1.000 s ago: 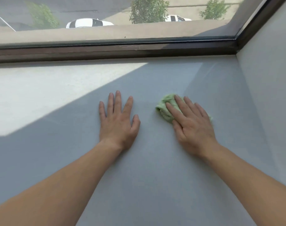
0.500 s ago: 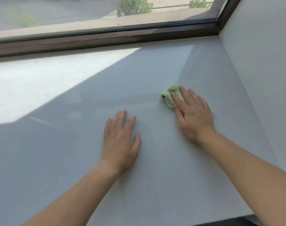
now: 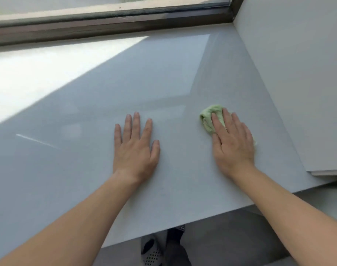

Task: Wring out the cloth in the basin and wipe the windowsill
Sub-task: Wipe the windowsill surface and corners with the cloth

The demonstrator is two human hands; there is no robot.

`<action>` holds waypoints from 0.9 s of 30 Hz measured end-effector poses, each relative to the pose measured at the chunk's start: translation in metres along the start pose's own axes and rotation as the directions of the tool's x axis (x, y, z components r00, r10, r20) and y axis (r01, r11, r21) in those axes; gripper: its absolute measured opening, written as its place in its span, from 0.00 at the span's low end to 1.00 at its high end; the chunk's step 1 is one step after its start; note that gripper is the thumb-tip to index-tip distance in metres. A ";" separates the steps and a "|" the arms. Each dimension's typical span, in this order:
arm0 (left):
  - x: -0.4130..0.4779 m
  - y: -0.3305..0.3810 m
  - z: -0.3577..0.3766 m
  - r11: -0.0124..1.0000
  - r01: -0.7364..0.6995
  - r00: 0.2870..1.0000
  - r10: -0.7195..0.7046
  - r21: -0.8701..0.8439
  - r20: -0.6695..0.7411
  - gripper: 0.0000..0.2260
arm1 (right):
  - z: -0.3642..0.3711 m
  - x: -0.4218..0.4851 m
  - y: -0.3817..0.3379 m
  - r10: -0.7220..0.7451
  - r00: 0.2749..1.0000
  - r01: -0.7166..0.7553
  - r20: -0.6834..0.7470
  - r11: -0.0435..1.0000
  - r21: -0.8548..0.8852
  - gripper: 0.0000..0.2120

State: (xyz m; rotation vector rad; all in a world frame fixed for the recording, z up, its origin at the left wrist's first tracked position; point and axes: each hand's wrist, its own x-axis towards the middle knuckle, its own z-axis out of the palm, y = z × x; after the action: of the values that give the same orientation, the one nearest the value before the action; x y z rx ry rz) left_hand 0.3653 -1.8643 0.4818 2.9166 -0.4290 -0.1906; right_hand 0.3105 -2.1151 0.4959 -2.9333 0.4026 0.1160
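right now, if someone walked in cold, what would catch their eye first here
Probably the crumpled green cloth, the only bright colour on the pale grey windowsill, pressed flat under the right hand near the right wall. Next, the left hand resting spread and flat on the sill beside it, holding nothing. Then the bright patch of sunlight at far left, below the dark window frame.

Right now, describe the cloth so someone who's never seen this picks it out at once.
Start at the wide grey windowsill under the dark window frame and go right, toward the pale side wall. There the right hand lies flat on a small bunched cloth. It is the only green thing on the sill; the left hand rests on bare surface.
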 end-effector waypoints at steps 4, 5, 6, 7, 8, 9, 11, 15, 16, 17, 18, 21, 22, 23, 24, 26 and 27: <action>-0.001 0.005 -0.006 0.999 0.016 1.000 -0.016 -0.029 -0.001 0.29 | 0.022 -0.068 -0.037 -0.198 0.980 0.198 -0.017 0.980 0.003 0.28; -0.003 0.007 -0.008 0.999 0.005 1.000 -0.006 -0.046 -0.015 0.27 | 0.024 -0.086 -0.033 -0.311 0.950 0.311 0.011 0.950 0.002 0.28; -0.007 0.012 -0.010 0.998 -0.019 0.999 0.017 -0.065 -0.028 0.26 | 0.024 -0.096 -0.022 -0.400 0.915 0.400 0.046 0.916 0.005 0.28; -0.012 0.019 -0.011 0.995 -0.058 0.998 0.055 -0.082 -0.037 0.26 | 0.021 -0.100 -0.005 -0.459 0.886 0.459 0.065 0.888 0.010 0.28; -0.017 0.027 -0.012 0.990 -0.103 0.994 0.100 -0.098 -0.038 0.27 | 0.018 -0.098 0.013 -0.469 0.881 0.470 0.067 0.883 0.006 0.28; -0.022 0.035 -0.011 0.983 -0.144 0.990 0.141 -0.115 -0.029 0.28 | 0.013 -0.094 0.030 -0.424 0.903 0.425 0.067 0.905 0.003 0.28; -0.030 0.051 -0.006 0.974 -0.177 0.983 0.181 -0.142 0.013 0.27 | 0.002 -0.081 0.057 -0.203 0.979 0.203 0.034 0.979 0.024 0.27; -0.034 0.066 0.006 0.984 -0.119 0.992 0.122 -0.129 0.015 0.25 | 0.007 -0.089 0.038 0.096 0.994 -0.096 -0.055 0.995 -0.001 0.28; -0.034 0.069 0.008 0.986 -0.101 0.995 0.102 -0.130 0.004 0.25 | 0.011 -0.102 0.031 0.032 0.998 -0.032 -0.047 0.999 -0.019 0.28; -0.034 0.071 0.008 0.988 -0.090 0.996 0.090 -0.128 -0.005 0.25 | 0.014 -0.115 0.029 -0.076 0.997 0.075 -0.025 0.997 -0.027 0.28; -0.034 0.072 0.009 0.988 -0.088 0.996 0.087 -0.125 -0.010 0.25 | 0.015 -0.124 0.035 -0.202 0.979 0.202 0.008 0.979 -0.023 0.28; -0.033 0.071 0.007 0.988 -0.096 0.995 0.093 -0.124 -0.027 0.25 | 0.001 -0.109 0.076 -0.381 0.920 0.381 0.090 0.925 0.016 0.27; -0.033 0.071 0.007 0.988 -0.091 0.996 0.087 -0.128 -0.035 0.25 | -0.003 -0.094 0.088 -0.323 0.942 0.322 0.090 0.946 0.019 0.27; -0.033 0.071 0.006 0.988 -0.083 0.996 0.078 -0.130 -0.041 0.24 | -0.008 -0.075 0.098 -0.207 0.975 0.205 0.078 0.978 0.032 0.27; -0.031 0.073 0.005 0.989 -0.073 0.997 0.067 -0.128 -0.049 0.23 | -0.011 -0.056 0.103 -0.071 0.996 0.069 0.051 0.997 0.043 0.27; -0.023 0.075 0.004 0.991 -0.049 0.996 0.039 -0.121 -0.083 0.20 | -0.011 -0.026 0.093 0.132 0.991 -0.132 -0.005 0.991 0.033 0.28; -0.016 0.076 0.003 0.992 -0.037 0.994 0.024 -0.123 -0.103 0.19 | -0.009 -0.018 0.080 0.182 0.983 -0.181 -0.031 0.983 0.022 0.28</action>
State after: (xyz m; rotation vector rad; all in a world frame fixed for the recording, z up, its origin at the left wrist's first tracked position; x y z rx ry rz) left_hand 0.3291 -1.9319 0.4960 2.7806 -0.4285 -0.0619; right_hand 0.2716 -2.1875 0.4932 -2.8781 0.6728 0.0875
